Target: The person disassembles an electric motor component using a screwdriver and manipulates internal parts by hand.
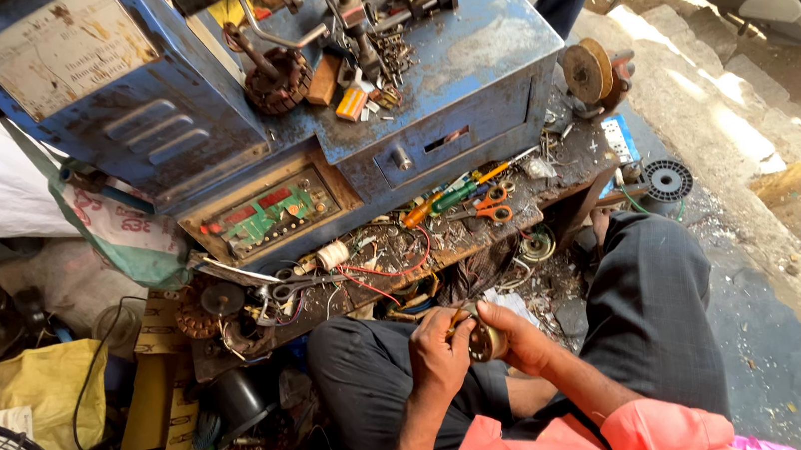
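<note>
Gripping a small round motor part (482, 342) above the lap, the left hand (438, 353) and right hand (517, 340) close on it together, near a cluttered surface (555, 172) with orange scissors (492, 206)

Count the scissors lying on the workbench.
2. An orange-handled pair of scissors lies right of centre beside the screwdrivers; a dark-handled pair of scissors lies left, near the white spool. More may be buried in the clutter.
</note>
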